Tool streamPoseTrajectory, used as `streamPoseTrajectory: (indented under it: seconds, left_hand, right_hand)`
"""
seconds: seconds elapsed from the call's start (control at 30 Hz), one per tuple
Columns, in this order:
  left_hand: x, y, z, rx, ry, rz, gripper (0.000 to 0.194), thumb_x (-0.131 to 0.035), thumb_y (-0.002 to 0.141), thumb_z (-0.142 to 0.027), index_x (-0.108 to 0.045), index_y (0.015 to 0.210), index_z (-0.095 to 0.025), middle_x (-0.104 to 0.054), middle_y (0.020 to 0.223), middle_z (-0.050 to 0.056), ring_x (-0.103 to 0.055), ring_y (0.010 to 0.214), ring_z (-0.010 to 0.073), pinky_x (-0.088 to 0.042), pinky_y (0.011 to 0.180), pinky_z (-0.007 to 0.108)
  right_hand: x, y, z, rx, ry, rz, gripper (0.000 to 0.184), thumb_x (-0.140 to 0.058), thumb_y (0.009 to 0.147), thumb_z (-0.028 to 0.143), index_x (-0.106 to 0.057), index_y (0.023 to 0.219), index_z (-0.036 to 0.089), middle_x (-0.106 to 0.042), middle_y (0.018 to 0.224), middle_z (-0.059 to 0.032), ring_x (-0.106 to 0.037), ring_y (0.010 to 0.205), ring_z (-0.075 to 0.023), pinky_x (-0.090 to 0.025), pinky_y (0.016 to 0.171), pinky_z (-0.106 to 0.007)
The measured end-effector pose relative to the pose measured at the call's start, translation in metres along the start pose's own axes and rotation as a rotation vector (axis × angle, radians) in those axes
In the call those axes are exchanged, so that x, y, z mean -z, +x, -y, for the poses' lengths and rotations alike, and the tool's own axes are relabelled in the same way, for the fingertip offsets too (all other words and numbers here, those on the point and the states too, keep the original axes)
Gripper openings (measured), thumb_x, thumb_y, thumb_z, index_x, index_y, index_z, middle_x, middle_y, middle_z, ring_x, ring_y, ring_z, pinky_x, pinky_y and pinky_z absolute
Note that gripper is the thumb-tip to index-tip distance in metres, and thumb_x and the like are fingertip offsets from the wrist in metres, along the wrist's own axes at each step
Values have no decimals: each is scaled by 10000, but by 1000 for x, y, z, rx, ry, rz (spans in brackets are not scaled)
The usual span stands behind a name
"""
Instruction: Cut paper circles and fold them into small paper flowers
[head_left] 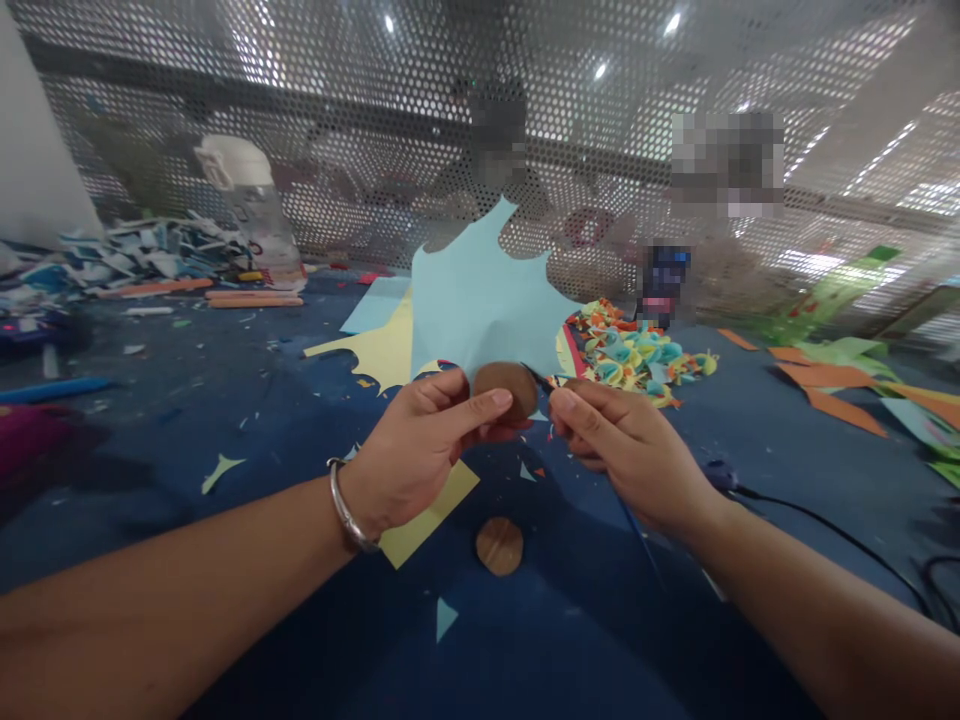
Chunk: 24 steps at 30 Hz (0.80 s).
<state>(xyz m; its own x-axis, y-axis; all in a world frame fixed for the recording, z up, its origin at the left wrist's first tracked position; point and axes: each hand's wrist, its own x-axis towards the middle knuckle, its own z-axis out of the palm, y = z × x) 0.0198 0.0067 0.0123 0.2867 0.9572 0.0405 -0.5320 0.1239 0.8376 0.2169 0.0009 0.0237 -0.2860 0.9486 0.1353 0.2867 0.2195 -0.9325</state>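
Note:
My left hand pinches a brown disc against a large light blue sheet of paper, whose edge is cut into curves and points. The sheet stands up behind the fingers. In my right hand is a slim dark pointed tool, its tip at the disc's right edge; curled fingers hide the rest, so its kind is unclear. A second brown disc lies on the table below the hands. Under my left hand rests a yellow paper piece.
Behind the hands are scalloped yellow paper and a heap of small colourful paper bits. A clear bottle stands back left beside white-blue scraps. Orange strips lie right, near a black cable. A perforated panel closes the back.

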Motion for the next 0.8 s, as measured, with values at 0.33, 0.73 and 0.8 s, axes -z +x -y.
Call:
streamPoseTrajectory:
  seconds: [0.33, 0.73, 0.8]
  left_hand:
    - [5, 1, 1, -14, 96, 13, 144, -851, 764, -261, -743, 732, -171, -758, 791, 26, -675, 753, 140, -499, 700, 259]
    - [7, 1, -3, -35, 228, 31, 150, -797, 818, -283, -723, 767, -163, -740, 797, 34, -657, 729, 131, -461, 573, 222]
    - [7, 1, -3, -42, 247, 28, 155, -795, 816, -285, -715, 771, -159, -730, 782, 36, -653, 723, 135, -461, 569, 228]
  right_hand:
    - [3, 0, 0, 15, -54, 6, 475, -547, 964, 600, -493, 698, 209, -292, 569, 81, -218, 476, -75, -160, 420, -236]
    - [4, 0, 3, 37, -100, 25, 475, -531, 977, 585, -479, 690, 211, -287, 578, 76, -232, 482, -76, -164, 424, -236]
    - [4, 0, 3, 45, -110, 20, 477, -528, 977, 586, -479, 686, 211, -294, 581, 72, -235, 483, -78, -170, 427, -240]
